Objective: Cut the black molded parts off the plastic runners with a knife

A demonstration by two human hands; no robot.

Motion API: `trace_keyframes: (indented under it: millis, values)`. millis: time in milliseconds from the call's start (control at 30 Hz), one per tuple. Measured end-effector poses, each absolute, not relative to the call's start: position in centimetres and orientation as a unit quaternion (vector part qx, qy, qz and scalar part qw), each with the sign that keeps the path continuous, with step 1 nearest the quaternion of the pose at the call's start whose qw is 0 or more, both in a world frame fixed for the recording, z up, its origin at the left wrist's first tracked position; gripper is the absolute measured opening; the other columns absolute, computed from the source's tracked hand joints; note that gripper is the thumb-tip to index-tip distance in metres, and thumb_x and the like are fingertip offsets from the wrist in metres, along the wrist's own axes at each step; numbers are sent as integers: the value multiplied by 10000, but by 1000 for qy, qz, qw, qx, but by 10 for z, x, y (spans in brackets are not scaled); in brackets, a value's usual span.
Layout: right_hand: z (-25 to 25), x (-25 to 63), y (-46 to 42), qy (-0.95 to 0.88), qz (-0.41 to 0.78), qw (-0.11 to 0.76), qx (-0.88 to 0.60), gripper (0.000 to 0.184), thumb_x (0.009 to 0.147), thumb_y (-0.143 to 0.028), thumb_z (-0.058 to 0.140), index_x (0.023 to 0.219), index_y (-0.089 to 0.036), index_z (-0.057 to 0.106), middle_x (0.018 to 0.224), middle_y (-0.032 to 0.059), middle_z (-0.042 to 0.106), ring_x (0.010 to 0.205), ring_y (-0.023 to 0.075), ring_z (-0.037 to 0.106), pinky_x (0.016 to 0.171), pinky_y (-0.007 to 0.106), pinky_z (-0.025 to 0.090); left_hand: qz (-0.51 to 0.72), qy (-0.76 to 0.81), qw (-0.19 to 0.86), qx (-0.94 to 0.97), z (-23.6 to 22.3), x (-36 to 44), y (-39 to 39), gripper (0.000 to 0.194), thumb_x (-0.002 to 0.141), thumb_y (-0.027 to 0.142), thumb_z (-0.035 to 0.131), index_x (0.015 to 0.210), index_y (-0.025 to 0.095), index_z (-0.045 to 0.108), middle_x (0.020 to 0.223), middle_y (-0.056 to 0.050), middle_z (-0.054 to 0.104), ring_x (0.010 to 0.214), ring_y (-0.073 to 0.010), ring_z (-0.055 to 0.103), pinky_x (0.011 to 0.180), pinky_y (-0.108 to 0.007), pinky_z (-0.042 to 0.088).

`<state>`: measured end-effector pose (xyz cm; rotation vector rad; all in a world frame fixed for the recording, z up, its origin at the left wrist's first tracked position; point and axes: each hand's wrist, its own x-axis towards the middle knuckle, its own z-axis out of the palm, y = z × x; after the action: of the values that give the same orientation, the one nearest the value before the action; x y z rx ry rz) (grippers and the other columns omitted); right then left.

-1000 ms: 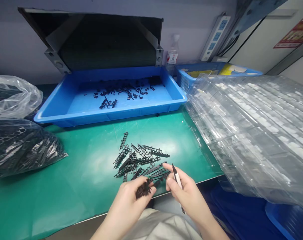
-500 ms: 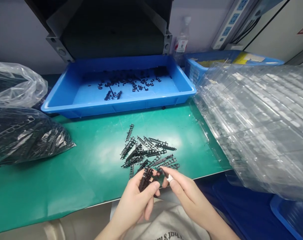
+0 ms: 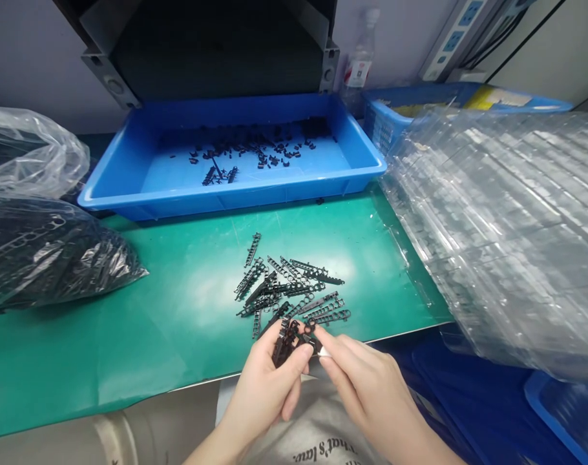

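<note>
Head view: a bunch of black parts is grasped in the left hand, clasped between thumb and fingers at the near edge of the green table. A white-and-black tool is pinched between thumb and forefinger of the right hand; most of it is hidden by the fingers. Its dark end is directed at the bunch. Just beyond, a small ringed piece is met by the right forefinger; whether gripped or only touched cannot be told. Both hands are held close together.

Beyond the hands, black strips are spread in a loose pile on the green table, many pierced with round openings, several crossed over one another. Farther back, a blue tray is placed, small black bits scattered inside. To the left, dark pieces are seen through a clear bag; to the right, clear plastic trays are stacked. Behind these, a blue basket and a labelled bottle are set near the wall.
</note>
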<state>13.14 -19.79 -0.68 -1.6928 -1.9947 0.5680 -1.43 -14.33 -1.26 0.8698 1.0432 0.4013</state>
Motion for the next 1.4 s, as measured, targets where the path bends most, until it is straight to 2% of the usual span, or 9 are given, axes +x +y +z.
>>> trace_keyframes:
  millis: [233, 533, 700, 767, 867, 933, 1033, 1233, 1400]
  values:
    - [-7, 129, -200, -718, 205, 242, -620, 341, 930, -196, 303, 1186, -117, 514, 810, 78, 641, 686, 192, 605, 541, 270, 443, 180, 490, 749, 409, -12, -11, -146, 268, 778, 422, 509, 849, 177, 423, 385, 145, 321, 241, 3, 214, 283, -127, 108]
    - [-16, 125, -204, -700, 207, 264, -631, 341, 923, -180, 313, 1197, -120, 507, 833, 77, 643, 677, 195, 608, 535, 279, 453, 221, 543, 713, 385, -2, -2, -152, 209, 776, 356, 501, 724, 196, 377, 385, 141, 300, 268, 5, 191, 318, -138, 91]
    - [-17, 130, -202, -656, 255, 315, -636, 351, 921, -183, 315, 1230, -149, 479, 906, 72, 648, 778, 176, 617, 634, 268, 489, 194, 549, 693, 426, -7, -3, -154, 194, 807, 374, 440, 729, 207, 381, 354, 127, 324, 282, -37, 225, 320, -156, 186]
    - [-18, 135, -202, -624, 282, 331, -650, 351, 921, -209, 316, 1228, -165, 482, 916, 70, 654, 807, 170, 622, 684, 266, 498, 198, 557, 638, 493, -9, -6, -149, 181, 805, 371, 442, 741, 204, 414, 402, 94, 397, 338, -69, 330, 359, -175, 283]
    - [-20, 143, -202, -580, 303, 327, -681, 357, 908, -280, 341, 1204, -165, 504, 888, 77, 669, 826, 198, 629, 729, 313, 509, 193, 560, 486, 643, -13, -10, -135, 159, 781, 340, 497, 848, 196, 504, 602, 17, 579, 490, -125, 502, 496, -232, 406]
    - [-22, 146, -203, -557, 316, 322, -698, 364, 892, -314, 368, 1192, -166, 510, 896, 83, 672, 841, 220, 631, 734, 344, 513, 153, 550, 379, 729, -17, -10, -125, 200, 786, 329, 506, 934, 199, 543, 796, -37, 661, 589, -158, 571, 585, -271, 435]
    - [-24, 148, -204, -526, 333, 325, -712, 357, 869, -330, 414, 1178, -186, 520, 922, 80, 671, 854, 234, 631, 709, 346, 519, 70, 524, 267, 806, -21, -4, -113, 226, 823, 300, 462, 996, 208, 576, 979, -75, 675, 727, -205, 630, 636, -293, 444]
    - [-23, 149, -200, -488, 355, 332, -725, 386, 847, -348, 422, 1171, -165, 526, 842, 80, 663, 799, 238, 628, 687, 355, 507, -57, 507, 159, 845, -15, 9, -106, 242, 849, 248, 397, 980, 208, 596, 948, -69, 685, 752, -242, 658, 542, -279, 432]
    - [-18, 152, -192, -470, 359, 365, -719, 395, 833, -348, 424, 1150, -140, 533, 739, 54, 643, 693, 209, 613, 692, 348, 491, -21, 496, 168, 851, -13, 5, -103, 238, 829, 224, 413, 973, 188, 600, 939, -77, 688, 789, -244, 654, 590, -287, 447]
